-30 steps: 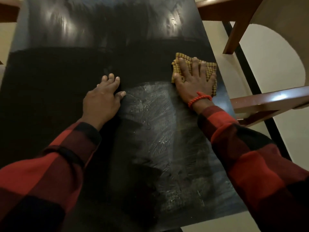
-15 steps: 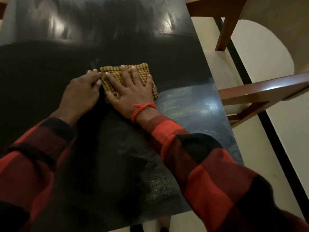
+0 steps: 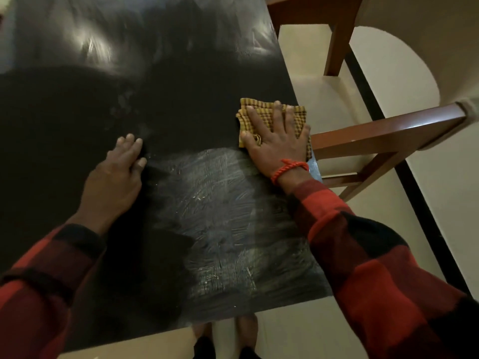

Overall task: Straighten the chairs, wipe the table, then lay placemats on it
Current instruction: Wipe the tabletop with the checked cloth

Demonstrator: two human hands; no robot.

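A black glossy table [image 3: 181, 104] fills the view, with pale wipe streaks on its near right part. My right hand [image 3: 277, 143] lies flat with spread fingers on a folded yellow checked cloth [image 3: 261, 114] at the table's right edge. It presses the cloth against the top. My left hand [image 3: 116, 177] rests palm down on the bare table near the middle, fingers together, holding nothing. A wooden chair [image 3: 383, 130] with a cream seat stands just right of the cloth. No placemats are in view.
A second wooden chair [image 3: 324, 11] stands at the far right of the table. The floor [image 3: 440, 203] is cream tile with a black stripe along the right. My feet [image 3: 228, 338] show below the table's near edge.
My right hand swept the cloth left to the table's middle beside my left hand, then back right to the edge. My left hand stayed on the table.
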